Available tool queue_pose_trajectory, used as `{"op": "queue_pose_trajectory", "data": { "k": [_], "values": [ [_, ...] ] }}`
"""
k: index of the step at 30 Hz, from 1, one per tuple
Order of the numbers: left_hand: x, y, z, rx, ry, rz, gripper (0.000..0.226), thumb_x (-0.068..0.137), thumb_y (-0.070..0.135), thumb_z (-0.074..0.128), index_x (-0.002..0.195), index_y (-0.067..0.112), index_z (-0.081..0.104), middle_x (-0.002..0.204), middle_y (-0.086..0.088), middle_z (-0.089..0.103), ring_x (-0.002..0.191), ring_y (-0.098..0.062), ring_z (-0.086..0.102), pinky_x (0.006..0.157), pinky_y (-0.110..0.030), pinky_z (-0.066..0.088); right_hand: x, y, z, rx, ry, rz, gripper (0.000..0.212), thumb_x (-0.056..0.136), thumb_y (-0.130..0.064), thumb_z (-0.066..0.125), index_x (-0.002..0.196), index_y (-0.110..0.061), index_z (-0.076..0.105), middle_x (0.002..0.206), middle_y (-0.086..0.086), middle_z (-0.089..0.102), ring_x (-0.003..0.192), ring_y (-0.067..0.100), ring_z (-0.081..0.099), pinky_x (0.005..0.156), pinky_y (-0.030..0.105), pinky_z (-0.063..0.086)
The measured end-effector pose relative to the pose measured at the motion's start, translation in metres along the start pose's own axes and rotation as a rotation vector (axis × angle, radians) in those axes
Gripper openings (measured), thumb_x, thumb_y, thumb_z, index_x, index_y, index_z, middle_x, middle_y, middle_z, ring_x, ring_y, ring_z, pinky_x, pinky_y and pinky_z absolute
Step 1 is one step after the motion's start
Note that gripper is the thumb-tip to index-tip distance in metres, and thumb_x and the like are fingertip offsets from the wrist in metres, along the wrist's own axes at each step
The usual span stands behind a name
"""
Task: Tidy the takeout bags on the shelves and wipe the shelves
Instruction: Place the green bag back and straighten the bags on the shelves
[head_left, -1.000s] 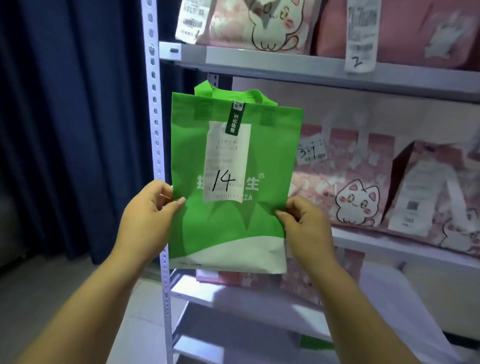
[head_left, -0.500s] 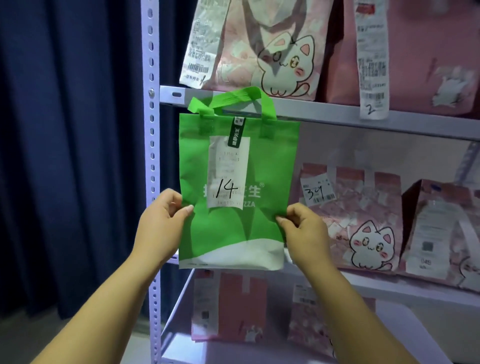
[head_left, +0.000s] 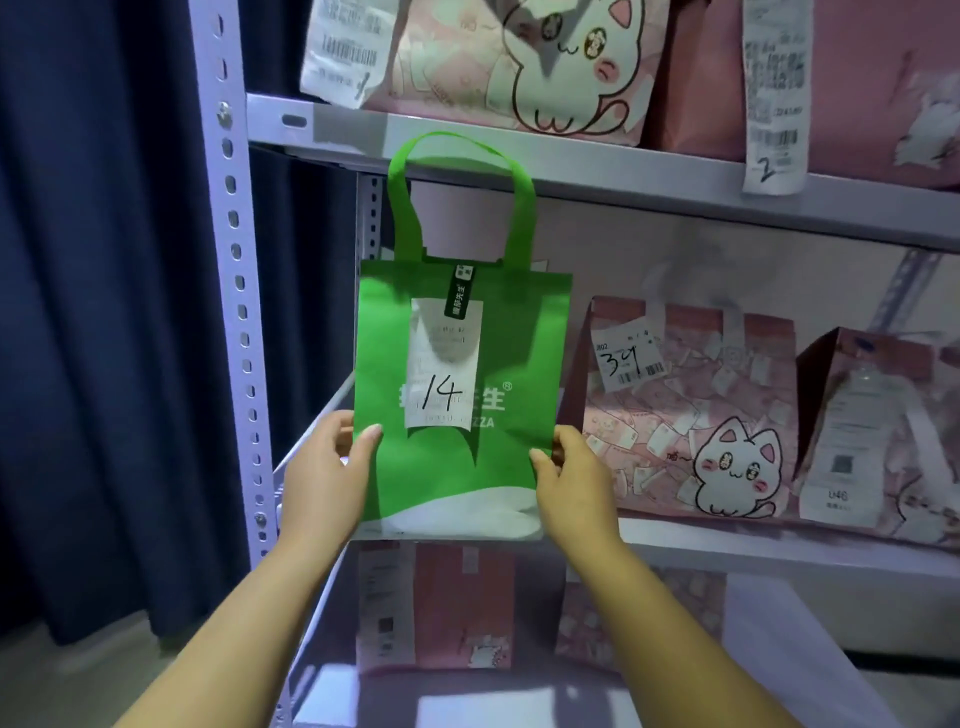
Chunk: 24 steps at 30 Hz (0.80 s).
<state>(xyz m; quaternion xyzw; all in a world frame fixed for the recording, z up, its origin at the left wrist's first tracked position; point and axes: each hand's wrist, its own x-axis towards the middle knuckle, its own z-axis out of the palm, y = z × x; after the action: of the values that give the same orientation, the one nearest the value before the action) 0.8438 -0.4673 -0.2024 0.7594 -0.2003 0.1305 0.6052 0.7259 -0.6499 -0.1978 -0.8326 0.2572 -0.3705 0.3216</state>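
Note:
A green takeout bag (head_left: 498, 467) with a white receipt marked "14" stands upright at the left end of the middle shelf (head_left: 779, 545), its handles raised. My left hand (head_left: 324, 480) pinches its left edge. My right hand (head_left: 574, 483) pinches its right edge. The bag's bottom sits about level with the shelf's front lip; whether it rests on the shelf I cannot tell.
A pink cat-print bag (head_left: 691, 410) marked "34" and another pink bag (head_left: 878, 431) stand to the right on the same shelf. More pink bags fill the top shelf (head_left: 519, 62) and the lower shelf (head_left: 436, 613). A perforated metal upright (head_left: 234, 291) and a dark blue curtain (head_left: 93, 312) lie to the left.
The bag has moved in toward the middle shelf and its handles now stand up. The view has come closer to the shelves. Both hands keep their hold on the bag's edges.

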Motion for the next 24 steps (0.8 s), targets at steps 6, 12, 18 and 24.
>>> {"op": "queue_pose_trajectory", "data": {
  "k": [6,12,18,24],
  "values": [
    [0.002,-0.010,0.005,0.061,0.020,-0.037,0.027,0.083,0.045,0.061,0.095,0.021,0.059,0.089,0.008,0.064,0.087,-0.013,0.058,0.071,-0.029,0.040,-0.002,0.007,0.009,-0.064,0.023,-0.002,0.016,0.096,-0.024,0.048,0.109,-0.016,0.053,0.078,0.001,0.061,0.070,0.019,0.058,0.063,0.039,0.049],
    [0.023,-0.021,0.015,0.007,-0.057,-0.039,0.027,0.081,0.029,0.069,0.103,0.016,0.060,0.100,0.003,0.067,0.093,-0.012,0.061,0.078,-0.021,0.042,0.012,0.007,0.017,-0.081,0.005,0.056,0.030,0.097,-0.022,0.045,0.126,-0.015,0.046,0.084,0.001,0.060,0.068,0.012,0.053,0.056,0.030,0.040],
    [0.041,-0.033,0.024,0.021,-0.170,-0.061,0.028,0.086,0.023,0.063,0.111,0.012,0.060,0.105,-0.001,0.067,0.101,-0.019,0.060,0.093,-0.040,0.047,0.027,0.007,0.020,-0.024,-0.032,0.115,0.032,0.096,-0.019,0.048,0.127,-0.011,0.048,0.095,0.003,0.061,0.075,0.012,0.055,0.068,0.028,0.042],
    [0.039,-0.027,0.019,-0.019,-0.136,-0.042,0.031,0.084,0.019,0.067,0.113,0.013,0.058,0.110,0.001,0.064,0.102,-0.013,0.059,0.089,-0.026,0.043,0.026,0.009,0.012,0.047,0.013,0.104,0.026,0.092,-0.018,0.056,0.118,-0.016,0.054,0.082,-0.024,0.047,0.074,-0.007,0.047,0.062,0.011,0.038]
  ]
}}
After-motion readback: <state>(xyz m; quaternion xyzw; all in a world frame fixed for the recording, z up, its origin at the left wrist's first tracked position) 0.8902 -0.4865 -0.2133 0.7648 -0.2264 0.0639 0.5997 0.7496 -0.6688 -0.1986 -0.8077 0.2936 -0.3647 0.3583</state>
